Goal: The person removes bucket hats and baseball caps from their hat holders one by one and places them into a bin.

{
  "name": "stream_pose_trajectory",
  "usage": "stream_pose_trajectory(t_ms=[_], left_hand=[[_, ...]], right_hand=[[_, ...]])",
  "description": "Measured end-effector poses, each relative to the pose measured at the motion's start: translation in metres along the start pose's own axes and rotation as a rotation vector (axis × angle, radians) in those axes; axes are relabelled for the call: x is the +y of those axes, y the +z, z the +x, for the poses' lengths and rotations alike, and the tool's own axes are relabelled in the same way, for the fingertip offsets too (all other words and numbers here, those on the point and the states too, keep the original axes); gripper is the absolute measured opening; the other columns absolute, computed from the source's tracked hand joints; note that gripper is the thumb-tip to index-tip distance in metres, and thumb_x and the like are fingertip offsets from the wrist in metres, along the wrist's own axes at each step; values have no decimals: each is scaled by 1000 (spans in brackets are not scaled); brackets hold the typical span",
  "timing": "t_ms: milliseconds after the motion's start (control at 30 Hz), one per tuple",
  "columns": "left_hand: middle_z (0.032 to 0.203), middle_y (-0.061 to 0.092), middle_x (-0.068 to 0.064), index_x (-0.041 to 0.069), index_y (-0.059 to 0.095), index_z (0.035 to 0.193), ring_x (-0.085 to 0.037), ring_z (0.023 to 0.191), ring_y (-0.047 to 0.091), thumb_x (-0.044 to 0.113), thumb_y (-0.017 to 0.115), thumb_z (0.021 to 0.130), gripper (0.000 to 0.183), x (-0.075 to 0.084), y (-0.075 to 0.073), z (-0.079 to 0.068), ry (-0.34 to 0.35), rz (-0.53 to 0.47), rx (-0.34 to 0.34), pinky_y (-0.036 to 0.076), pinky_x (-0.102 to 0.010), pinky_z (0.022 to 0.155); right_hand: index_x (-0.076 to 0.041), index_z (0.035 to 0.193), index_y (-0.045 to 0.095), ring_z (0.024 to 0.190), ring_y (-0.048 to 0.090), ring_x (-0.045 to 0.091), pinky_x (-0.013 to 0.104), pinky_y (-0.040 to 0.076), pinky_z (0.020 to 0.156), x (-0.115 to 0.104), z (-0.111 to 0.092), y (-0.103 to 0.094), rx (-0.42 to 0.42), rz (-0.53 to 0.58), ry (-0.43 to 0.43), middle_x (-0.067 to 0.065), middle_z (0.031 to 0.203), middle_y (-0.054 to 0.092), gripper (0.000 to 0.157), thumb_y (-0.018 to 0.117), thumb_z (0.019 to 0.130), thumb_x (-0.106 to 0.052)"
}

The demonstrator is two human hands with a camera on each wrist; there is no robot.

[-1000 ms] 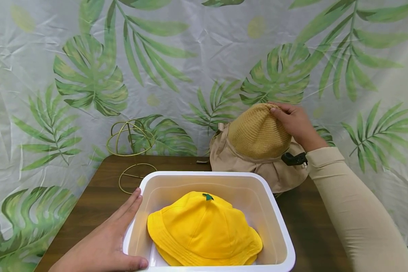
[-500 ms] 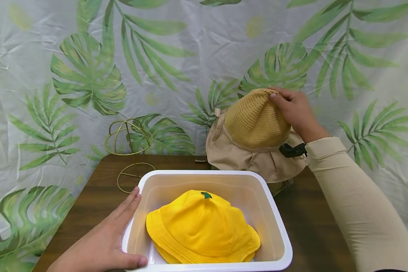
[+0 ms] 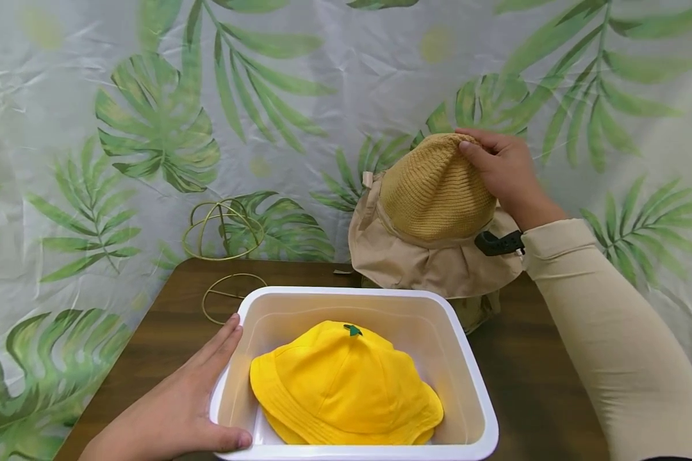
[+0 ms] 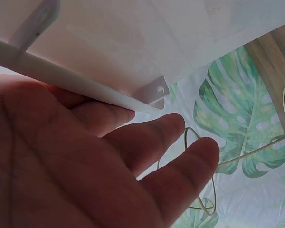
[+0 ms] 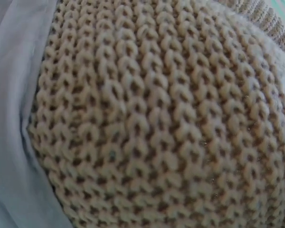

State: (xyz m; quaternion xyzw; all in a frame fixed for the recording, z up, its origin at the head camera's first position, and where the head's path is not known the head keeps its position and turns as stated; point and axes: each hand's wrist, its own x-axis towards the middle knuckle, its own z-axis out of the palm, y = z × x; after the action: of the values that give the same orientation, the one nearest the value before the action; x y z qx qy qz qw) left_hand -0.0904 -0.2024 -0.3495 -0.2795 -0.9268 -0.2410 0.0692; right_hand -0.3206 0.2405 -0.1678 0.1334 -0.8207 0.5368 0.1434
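Observation:
My right hand pinches the crown top of a sun hat with a mustard knitted crown and a wide beige cloth brim. The hat hangs tilted above the back right of the table; its knit fills the right wrist view. My left hand rests against the left side of a white plastic bin, fingers fairly straight and thumb on the front rim. In the left wrist view, the fingers lie beside the rim. A yellow bucket hat with a green tab lies in the bin.
A gold wire stand stands at the table's back left. Below the raised brim, an olive-beige thing is partly hidden by the bin. Leaf-printed cloth hangs behind the dark wooden table.
My right hand has lifted the knitted sun hat upward, and more of the olive-beige thing below it shows. The left hand stays on the bin.

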Motion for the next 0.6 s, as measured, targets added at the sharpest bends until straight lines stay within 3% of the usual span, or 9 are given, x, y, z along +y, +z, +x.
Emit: stream_pose_trajectory(t_ms=[300, 600], left_hand=[[155, 4, -5, 8, 11, 148, -22, 137, 18, 61, 73, 63, 118, 1, 1, 0, 12, -8, -6, 4, -2, 97], [155, 4, -4, 9, 10, 149, -22, 137, 18, 61, 73, 63, 118, 1, 0, 1, -8, -11, -11, 3, -1, 97]], right_hand=[[-29, 122, 61, 128, 37, 11, 34, 30, 103, -8, 2, -2, -34, 25, 19, -5, 135, 48, 39, 61, 85, -37], [-30, 123, 61, 127, 39, 16, 43, 30, 102, -18, 0, -4, -103, -53, 32, -3, 133, 50, 41, 59, 84, -44]])
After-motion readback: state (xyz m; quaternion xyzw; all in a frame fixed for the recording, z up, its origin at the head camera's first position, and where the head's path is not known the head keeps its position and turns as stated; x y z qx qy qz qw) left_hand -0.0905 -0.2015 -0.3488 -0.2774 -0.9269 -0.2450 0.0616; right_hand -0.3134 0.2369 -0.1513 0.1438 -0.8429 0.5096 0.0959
